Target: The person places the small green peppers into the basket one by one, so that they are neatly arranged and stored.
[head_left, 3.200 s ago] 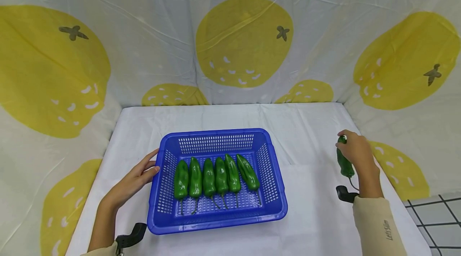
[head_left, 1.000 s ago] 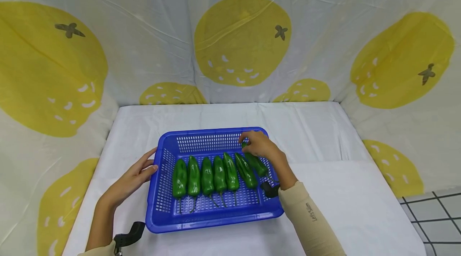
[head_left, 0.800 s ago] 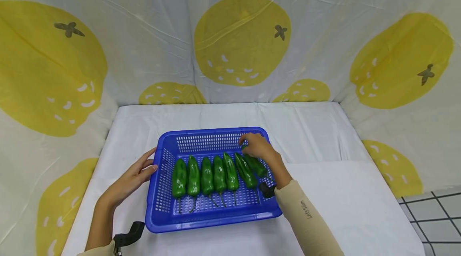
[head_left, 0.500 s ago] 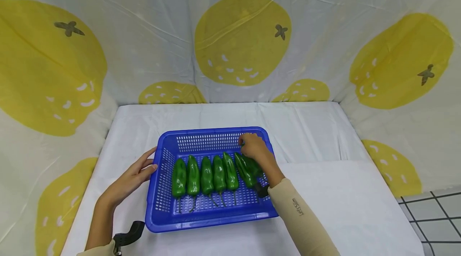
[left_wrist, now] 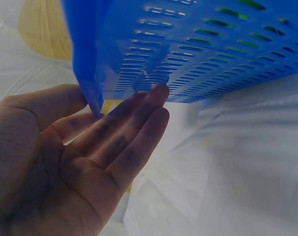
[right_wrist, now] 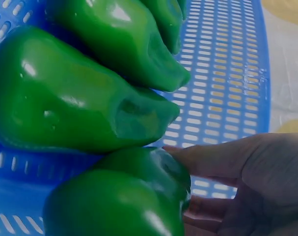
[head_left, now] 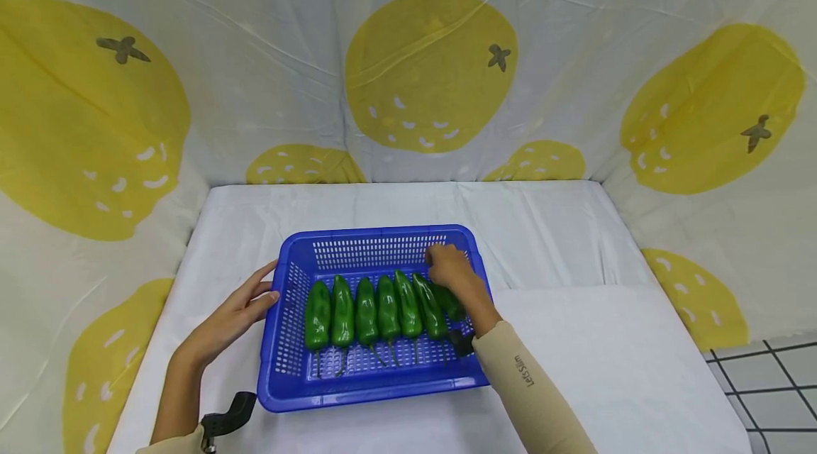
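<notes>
A blue plastic basket (head_left: 376,390) holds several glossy green peppers (head_left: 366,312), lying side by side with stems toward the near side. At the right end of the row, my right hand (head_left: 453,269) holds the tip of the last green pepper (head_left: 449,302) between thumb and fingers. This pepper (right_wrist: 114,206) lies against its neighbor in the right wrist view, and the hand partly covers it in the head view. My left hand (head_left: 232,312) touches the basket's left rim, thumb at the outer edge. In the left wrist view its loosely extended fingers (left_wrist: 139,137) reach under that rim.
The basket stands on a table with a white cloth (head_left: 562,241). White curtains with yellow fruit prints (head_left: 430,71) enclose the back and sides. A tiled floor (head_left: 772,383) shows at the lower right.
My right hand has brought a pepper from the table's right side into the basket and lowered it at the row's right end. The neighboring pepper has shifted slightly left. My left hand stays at the rim.
</notes>
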Available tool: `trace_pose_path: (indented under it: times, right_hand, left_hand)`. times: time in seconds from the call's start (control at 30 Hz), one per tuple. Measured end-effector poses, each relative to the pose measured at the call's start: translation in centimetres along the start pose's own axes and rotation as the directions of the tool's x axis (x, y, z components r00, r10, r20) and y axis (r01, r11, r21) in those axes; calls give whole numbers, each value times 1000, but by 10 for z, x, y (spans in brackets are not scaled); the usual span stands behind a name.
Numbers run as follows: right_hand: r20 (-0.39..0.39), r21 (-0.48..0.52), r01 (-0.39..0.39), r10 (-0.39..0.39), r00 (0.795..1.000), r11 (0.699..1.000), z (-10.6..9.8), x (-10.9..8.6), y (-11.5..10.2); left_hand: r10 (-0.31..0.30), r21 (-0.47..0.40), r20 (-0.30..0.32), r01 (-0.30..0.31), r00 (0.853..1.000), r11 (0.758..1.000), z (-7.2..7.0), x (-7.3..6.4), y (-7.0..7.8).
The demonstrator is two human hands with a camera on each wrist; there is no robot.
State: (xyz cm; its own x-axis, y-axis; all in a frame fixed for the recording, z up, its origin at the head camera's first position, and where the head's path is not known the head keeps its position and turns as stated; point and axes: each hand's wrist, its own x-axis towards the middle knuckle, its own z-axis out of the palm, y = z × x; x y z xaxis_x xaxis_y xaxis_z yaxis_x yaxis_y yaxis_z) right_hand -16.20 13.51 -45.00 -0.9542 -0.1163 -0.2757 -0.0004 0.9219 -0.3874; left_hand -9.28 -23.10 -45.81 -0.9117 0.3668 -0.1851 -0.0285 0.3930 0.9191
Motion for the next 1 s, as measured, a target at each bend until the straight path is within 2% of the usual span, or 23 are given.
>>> trace_pose_path:
  times: [0.33, 0.5, 0.67, 0.8, 0.9, 1.0]
  right_hand:
    - [-46, 41, -19, 20, 999, 999, 10, 4, 1]
    - [0, 18, -31, 31, 1000, 999, 6, 3, 2]
    - [46, -13, -37, 38, 998, 999, -9, -4, -3]
    - [38, 8, 4, -5, 999, 1000, -23, -10, -3]
    - [22, 56, 74, -76, 997, 996, -30, -15, 1]
    - [4, 141, 171, -173, 985, 975, -36, -19, 9]
  left_hand:
    - [6, -2, 0, -6, 1000, 1000, 0, 0, -1]
    - [6, -2, 0, -6, 1000, 1000, 0, 1, -2]
    - [4, -4, 0, -4, 1000, 1000, -1, 1, -3]
    - [5, -2, 0, -5, 1000, 1000, -1, 0, -3]
    - [5, 0, 0, -5, 1000, 1000, 0, -1, -3]
    - [3, -6, 2, -3, 1000, 1000, 0, -1, -2]
